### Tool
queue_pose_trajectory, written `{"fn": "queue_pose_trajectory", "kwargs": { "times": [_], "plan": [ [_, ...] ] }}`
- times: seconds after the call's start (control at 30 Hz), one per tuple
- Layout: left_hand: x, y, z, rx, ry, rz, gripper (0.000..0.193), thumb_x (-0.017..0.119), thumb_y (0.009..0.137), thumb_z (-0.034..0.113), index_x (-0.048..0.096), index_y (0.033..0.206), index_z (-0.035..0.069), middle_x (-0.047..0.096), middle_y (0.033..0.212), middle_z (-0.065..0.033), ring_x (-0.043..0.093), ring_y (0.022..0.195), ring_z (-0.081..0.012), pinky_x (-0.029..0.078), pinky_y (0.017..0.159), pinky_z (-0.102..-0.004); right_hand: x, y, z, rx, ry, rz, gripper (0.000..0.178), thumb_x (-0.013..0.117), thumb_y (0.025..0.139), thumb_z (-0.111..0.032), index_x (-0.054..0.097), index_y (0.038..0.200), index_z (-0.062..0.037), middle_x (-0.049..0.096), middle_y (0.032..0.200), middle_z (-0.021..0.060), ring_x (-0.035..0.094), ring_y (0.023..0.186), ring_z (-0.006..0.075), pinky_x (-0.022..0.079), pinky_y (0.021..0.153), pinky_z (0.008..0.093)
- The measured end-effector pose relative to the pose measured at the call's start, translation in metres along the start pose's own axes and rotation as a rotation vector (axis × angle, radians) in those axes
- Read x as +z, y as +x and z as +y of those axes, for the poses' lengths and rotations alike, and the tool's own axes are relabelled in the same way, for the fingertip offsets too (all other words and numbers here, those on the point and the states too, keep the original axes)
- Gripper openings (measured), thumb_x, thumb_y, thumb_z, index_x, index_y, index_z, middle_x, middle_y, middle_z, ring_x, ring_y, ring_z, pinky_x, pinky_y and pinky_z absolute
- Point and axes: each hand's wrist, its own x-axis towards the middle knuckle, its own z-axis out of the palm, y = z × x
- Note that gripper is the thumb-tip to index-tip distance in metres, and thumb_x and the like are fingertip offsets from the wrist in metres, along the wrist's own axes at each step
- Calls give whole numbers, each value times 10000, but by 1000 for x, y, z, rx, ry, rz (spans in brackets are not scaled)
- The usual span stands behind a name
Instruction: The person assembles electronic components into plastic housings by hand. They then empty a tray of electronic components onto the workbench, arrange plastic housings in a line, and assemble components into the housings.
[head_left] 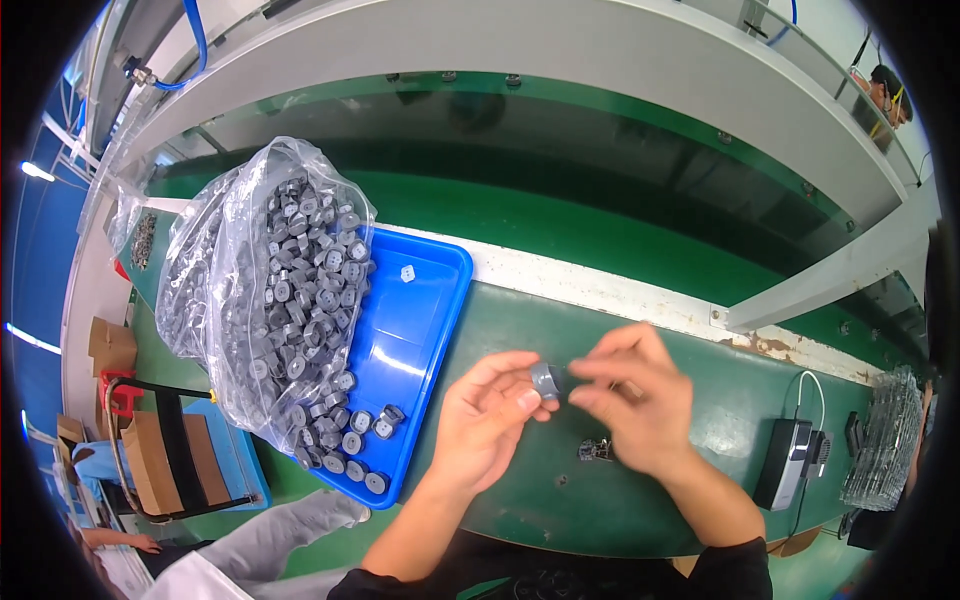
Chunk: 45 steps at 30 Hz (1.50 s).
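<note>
My left hand (487, 415) pinches a small grey round plastic part (545, 381) between thumb and fingers, above the green tabletop. Just to its right is my right hand (640, 400), its thumb and fingertips brought together close to the part. That hand is slightly smeared, and whatever sits between its fingertips is too small to make out. Below it on the table lies a little cluster of small metal pieces (594, 449). Left of my hands, a clear plastic bag (225, 270) spills many similar grey parts (310, 290) into a blue tray (440, 330).
A black and silver device (784, 464) with a white cable stands on the table at the right, near stacked clear plastic packs (884, 440). Behind the table runs a green conveyor belt (560, 235) with a white metal edge. A cart with a cardboard box (165, 455) stands left.
</note>
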Motion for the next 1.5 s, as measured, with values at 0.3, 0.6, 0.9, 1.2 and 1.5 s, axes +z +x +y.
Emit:
{"fn": "queue_pose_trajectory", "kwargs": {
  "times": [0.3, 0.6, 0.9, 1.2, 1.5],
  "plan": [
    [-11, 9, -33, -168, -349, 14, 337, 568, 900, 10, 518, 1233, -1, 628, 1103, -156, 638, 944, -211, 524, 846, -277, -47, -20, 37, 549, 268, 26, 372, 459, 861, 111, 522, 1212, 1, 576, 1084, 121, 609, 920, 175, 506, 814, 280],
    [10, 6, -48, -388, -245, -23, 293, 557, 913, 48, 562, 1193, -37, 620, 1141, -151, 602, 1097, -274, 456, 1007, -417, -51, -36, 0, 144, -280, -208, 640, 429, 772, 185, 408, 1380, -14, 349, 1446, 217, 479, 1268, 347, 408, 1034, 432],
    [23, -9, -58, -297, -283, -57, 327, 558, 912, 76, 539, 1225, -21, 608, 1168, -155, 589, 1116, -271, 431, 1046, -459, -40, -31, -18, 77, -342, -132, 629, 621, 746, 122, 486, 1338, -40, 471, 1317, 190, 511, 1208, 302, 480, 928, 383],
    [34, -13, -53, -115, -287, -7, 350, 538, 931, 170, 534, 1208, -44, 624, 1111, -184, 618, 1065, -295, 483, 991, -471, -29, -40, -7, -224, -496, 227, 281, 784, 660, 50, 698, 920, -14, 633, 844, 96, 612, 683, 190, 488, 559, 270],
    [16, -15, -36, -312, -218, -122, 379, 455, 996, 172, 529, 1216, -127, 639, 1088, -208, 664, 938, -267, 563, 831, -335, -30, -28, -30, -308, -420, 60, 274, 784, 587, 38, 696, 839, -19, 657, 864, 63, 593, 670, 183, 478, 538, 271]
  ]
}}
